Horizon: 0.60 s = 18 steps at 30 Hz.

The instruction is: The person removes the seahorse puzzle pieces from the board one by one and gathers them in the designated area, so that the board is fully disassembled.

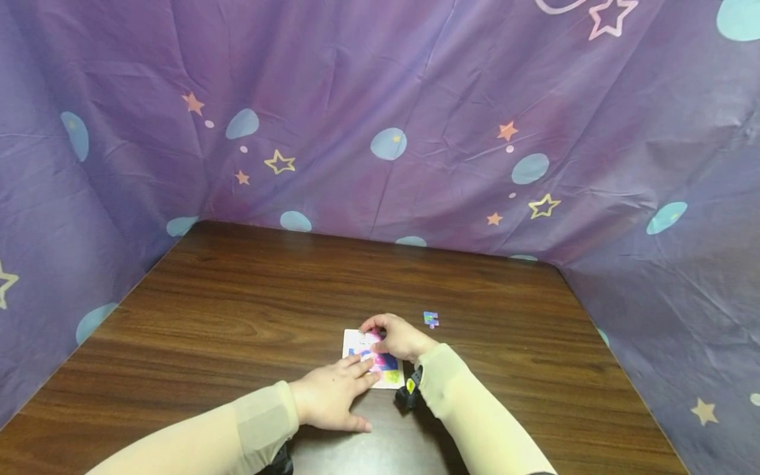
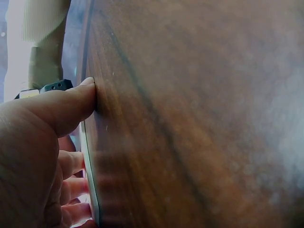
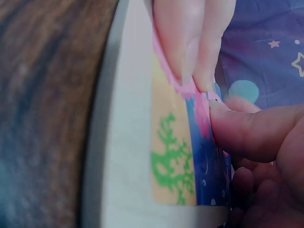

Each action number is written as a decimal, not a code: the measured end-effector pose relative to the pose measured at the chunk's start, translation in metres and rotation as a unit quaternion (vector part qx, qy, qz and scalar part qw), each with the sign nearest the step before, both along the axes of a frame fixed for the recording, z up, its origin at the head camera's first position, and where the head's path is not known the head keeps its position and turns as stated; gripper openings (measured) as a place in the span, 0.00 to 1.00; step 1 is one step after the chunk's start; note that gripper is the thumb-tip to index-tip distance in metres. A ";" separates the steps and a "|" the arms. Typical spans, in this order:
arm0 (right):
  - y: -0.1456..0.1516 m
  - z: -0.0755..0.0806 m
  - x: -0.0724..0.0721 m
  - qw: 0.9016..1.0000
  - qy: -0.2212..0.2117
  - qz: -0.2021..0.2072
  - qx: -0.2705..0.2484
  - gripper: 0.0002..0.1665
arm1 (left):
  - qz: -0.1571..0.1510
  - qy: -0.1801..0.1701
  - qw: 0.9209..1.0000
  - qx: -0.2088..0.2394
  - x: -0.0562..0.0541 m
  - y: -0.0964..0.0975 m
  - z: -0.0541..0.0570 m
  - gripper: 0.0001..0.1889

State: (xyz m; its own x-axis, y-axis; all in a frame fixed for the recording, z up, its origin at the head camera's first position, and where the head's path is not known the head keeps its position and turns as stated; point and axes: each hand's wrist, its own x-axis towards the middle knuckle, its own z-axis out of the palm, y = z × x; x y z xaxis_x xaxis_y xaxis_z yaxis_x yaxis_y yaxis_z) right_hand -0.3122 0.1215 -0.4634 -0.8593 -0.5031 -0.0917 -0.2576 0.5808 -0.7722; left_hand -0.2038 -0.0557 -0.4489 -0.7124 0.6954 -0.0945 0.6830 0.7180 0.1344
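Observation:
A small jigsaw puzzle in a white-bordered tray (image 1: 392,377) lies on the table, printed in pink, blue and yellow; the right wrist view shows its border (image 3: 124,142) and a green plant print (image 3: 166,161) close up. My left hand (image 1: 335,394) lies over the tray's near left side, fingers straight across the picture and thumb spread onto the tabletop. From the far right, my right hand (image 1: 404,338) reaches over the picture, pinching a jigsaw piece at its upper part between thumb and bent fingers; the fingers mostly hide that piece. One loose jigsaw piece (image 1: 431,319) lies beyond the right hand.
The brown wooden table (image 1: 249,290) extends around the tray on all sides. A purple curtain (image 1: 332,132) with stars and ovals hangs behind it and along both sides. A black wrist device (image 1: 408,390) sits at the right cuff, beside the tray's corner.

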 end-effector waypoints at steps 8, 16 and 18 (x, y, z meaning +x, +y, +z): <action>0.000 0.000 0.002 0.998 -0.029 -0.032 -0.038 0.23 | 0.004 -0.003 1.000 0.000 0.001 0.001 0.001 0.43; 0.001 0.001 0.001 0.998 -0.027 -0.044 -0.041 0.19 | 0.003 -0.001 1.000 0.003 0.000 0.001 0.002 0.43; 0.002 0.001 0.001 0.998 -0.031 -0.041 -0.045 0.18 | 0.003 -0.001 1.000 0.002 0.001 0.001 0.001 0.43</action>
State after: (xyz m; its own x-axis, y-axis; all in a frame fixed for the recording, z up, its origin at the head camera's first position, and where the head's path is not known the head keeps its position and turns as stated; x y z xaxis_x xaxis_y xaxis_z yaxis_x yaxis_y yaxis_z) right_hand -0.3115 0.1234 -0.4626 -0.8921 -0.4397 -0.1042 -0.1618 0.5262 -0.8348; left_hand -0.2033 -0.0549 -0.4478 -0.7160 0.6920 -0.0926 0.6788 0.7210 0.1391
